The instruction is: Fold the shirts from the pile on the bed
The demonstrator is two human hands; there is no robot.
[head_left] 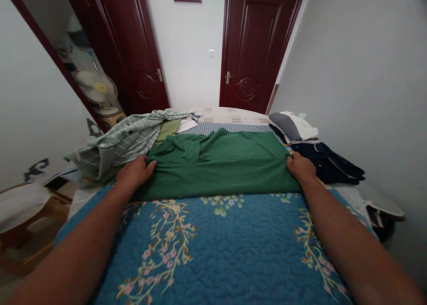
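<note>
A green garment [220, 167], probably a shirt, lies stretched sideways across the table with some creases at its left part. My left hand [136, 171] grips its left end, thumb on top and the other fingers partly hidden. At the opposite end my right hand [301, 166] pinches the garment's right edge. Beneath it spreads a blue quilted cloth [233, 247] with pink and yellow floral branches. Close to my left hand is a heap with a grey-green checked shirt [123, 138] on top. Dark folded clothes [330, 162] lie just beyond my right hand.
Grey and white folded clothes [293, 126] are stacked at the back right. A stool [30, 207] stands on the left, below table height. A fan [96, 89] shows through the left doorway. Two dark red doors [256, 42] stand beyond the table, with a white wall at right.
</note>
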